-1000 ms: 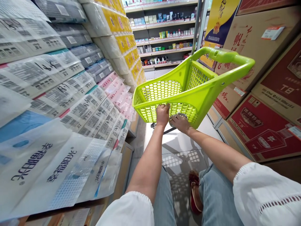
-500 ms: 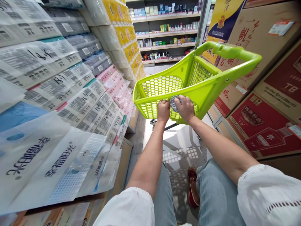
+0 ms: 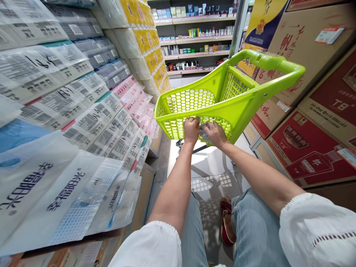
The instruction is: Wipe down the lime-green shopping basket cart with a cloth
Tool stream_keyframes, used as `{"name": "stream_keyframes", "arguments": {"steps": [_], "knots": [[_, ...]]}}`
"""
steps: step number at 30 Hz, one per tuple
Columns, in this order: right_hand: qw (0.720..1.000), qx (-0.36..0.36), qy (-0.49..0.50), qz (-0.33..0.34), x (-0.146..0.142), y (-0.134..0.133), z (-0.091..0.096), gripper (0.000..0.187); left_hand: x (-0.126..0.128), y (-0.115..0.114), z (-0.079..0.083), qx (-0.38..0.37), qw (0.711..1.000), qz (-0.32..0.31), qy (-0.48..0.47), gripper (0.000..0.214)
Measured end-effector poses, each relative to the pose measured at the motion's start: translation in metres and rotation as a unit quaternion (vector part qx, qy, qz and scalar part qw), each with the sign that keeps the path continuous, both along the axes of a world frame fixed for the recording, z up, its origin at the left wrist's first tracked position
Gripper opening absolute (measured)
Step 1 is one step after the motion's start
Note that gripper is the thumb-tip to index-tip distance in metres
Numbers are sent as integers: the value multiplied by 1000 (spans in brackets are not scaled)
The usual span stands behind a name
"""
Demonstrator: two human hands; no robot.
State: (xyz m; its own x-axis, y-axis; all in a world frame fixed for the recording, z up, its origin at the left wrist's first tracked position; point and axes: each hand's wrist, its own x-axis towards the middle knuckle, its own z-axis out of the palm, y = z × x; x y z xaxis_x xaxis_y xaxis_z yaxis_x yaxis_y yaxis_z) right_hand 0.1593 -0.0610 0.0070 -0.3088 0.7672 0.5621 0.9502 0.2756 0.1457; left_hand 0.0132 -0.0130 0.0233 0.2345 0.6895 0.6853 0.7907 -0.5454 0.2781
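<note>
A bright green plastic shopping cart (image 3: 244,105) with lattice sides stands across the aisle in front of me. My left hand (image 3: 191,129) is closed on the cart's near side, its fingers curled at the perforated panel below the rim. Just to its right, my right hand (image 3: 215,133) presses a grey-and-white striped cloth (image 3: 205,136) against the same panel. That hand's fingers are bent over the cloth and hide much of it. The two hands almost touch. Nothing shows inside the part of the basket that I can see.
Plastic-wrapped paper packs (image 3: 83,100) are stacked along the left, with yellow-and-white packs (image 3: 147,48) behind them. Cardboard cartons (image 3: 314,148) line the right side. Shelves (image 3: 194,37) of bottles and boxes stand at the back. Tiled floor (image 3: 205,168) shows under the cart.
My right hand has slid down and a little to the left with the cloth, now covering more of it. The left hand keeps its place on the cart. The whole view has shifted slightly.
</note>
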Motion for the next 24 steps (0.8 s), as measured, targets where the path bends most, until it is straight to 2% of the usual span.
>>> {"name": "stream_keyframes", "arguments": {"steps": [4,6,8,13,16,20,24], "knots": [[993,68,83,-53,6,0,44,35,0,-2,1,0,1000,-6,-7,38],[991,76,95,-58,8,-1,51,35,0,-3,1,-4,1000,-5,-10,39],[993,68,85,-51,8,0,44,35,-1,-3,2,-9,1000,-4,-6,40],[1000,5,10,0,3,-1,-4,34,-4,1,1,-10,1000,-1,-8,42],[998,-45,-30,24,3,-5,-22,34,-6,3,0,-18,1000,-4,-10,43],[998,-34,-40,34,10,-9,-20,34,-8,1,-1,-29,999,-10,9,39],[1000,7,-8,3,17,-17,-10,36,-7,-8,-2,-40,999,-6,30,39]]}}
